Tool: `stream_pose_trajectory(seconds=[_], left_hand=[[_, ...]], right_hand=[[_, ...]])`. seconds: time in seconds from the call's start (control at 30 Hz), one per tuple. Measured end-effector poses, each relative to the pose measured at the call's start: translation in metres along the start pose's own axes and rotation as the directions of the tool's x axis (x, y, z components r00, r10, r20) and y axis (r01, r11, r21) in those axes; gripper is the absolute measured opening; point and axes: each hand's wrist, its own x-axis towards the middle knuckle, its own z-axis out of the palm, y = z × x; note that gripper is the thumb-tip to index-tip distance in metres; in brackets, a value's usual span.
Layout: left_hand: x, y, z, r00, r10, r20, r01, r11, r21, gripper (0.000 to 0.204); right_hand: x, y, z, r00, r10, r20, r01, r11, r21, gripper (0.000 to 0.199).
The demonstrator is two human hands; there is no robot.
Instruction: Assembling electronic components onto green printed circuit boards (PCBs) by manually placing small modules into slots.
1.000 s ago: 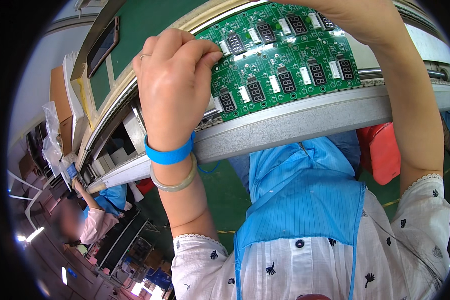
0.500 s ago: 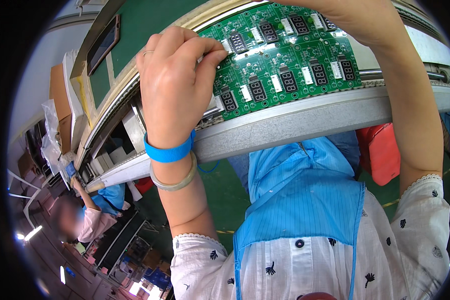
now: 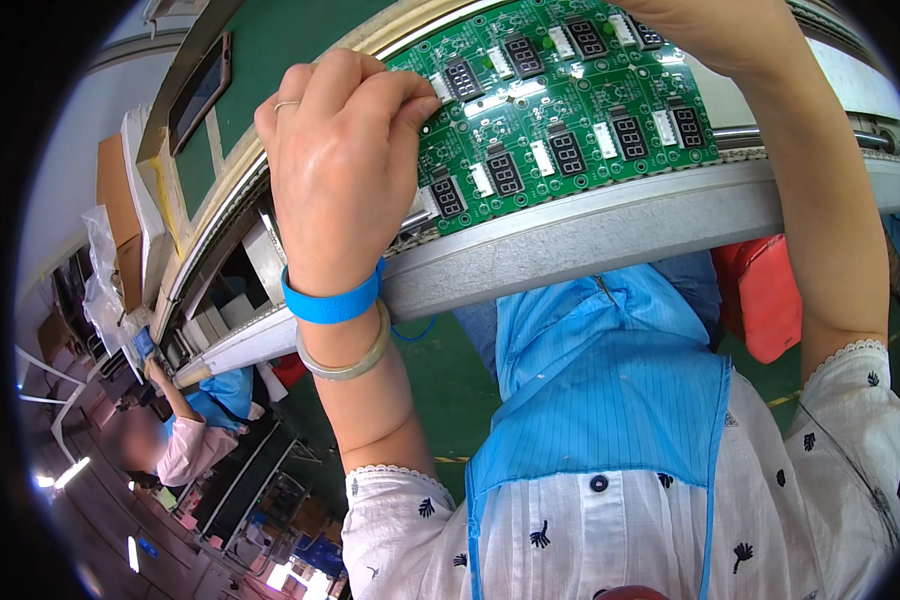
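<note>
A green circuit board panel (image 3: 520, 105) lies across the metal conveyor rails, carrying several black digit displays (image 3: 567, 154) and white connectors (image 3: 541, 158). My left hand (image 3: 340, 160) is over the panel's left end, thumb and forefinger pinched together beside a white connector. Whatever lies between those fingertips is hidden. A blue wrist strap (image 3: 332, 302) and a pale bangle (image 3: 348, 362) circle that arm. My right hand (image 3: 715, 28) reaches over the panel's far right part, where its fingers run out of the picture at the top.
The silver front rail (image 3: 590, 222) runs between my body and the panel. Beyond the conveyor's far left side, a phone (image 3: 200, 92) lies on a green surface. A red chair (image 3: 760, 300) stands below the rail. At the left, another person (image 3: 195, 440) sits farther along the line.
My left hand and the panel appear slightly farther left. The background has shifted a little too, so part of this may be head movement. The left fingers stay pinched.
</note>
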Motion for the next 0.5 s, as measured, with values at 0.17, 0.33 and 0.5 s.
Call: stream_pose_trajectory(seconds=[0.17, 0.33, 0.5], left_hand=[[-0.0010, -0.0006, -0.0013, 1.000, -0.007, 0.025, 0.007, 1.000, 0.007, 0.010], [-0.0012, -0.0001, -0.0020, 0.999, -0.017, 0.033, 0.017, 1.000, 0.014, 0.009], [-0.0012, 0.0003, -0.0022, 0.999, -0.022, 0.036, 0.021, 1.000, 0.014, 0.009]], right_hand=[[0.0005, 0.0016, 0.0008, 1.000, 0.010, 0.006, -0.010, 0.999, 0.033, 0.016], [0.0005, 0.0004, 0.0007, 1.000, 0.013, -0.017, -0.014, 0.999, -0.044, 0.017], [0.0002, -0.0012, 0.0003, 0.999, -0.007, -0.034, 0.003, 0.995, -0.096, 0.019]])
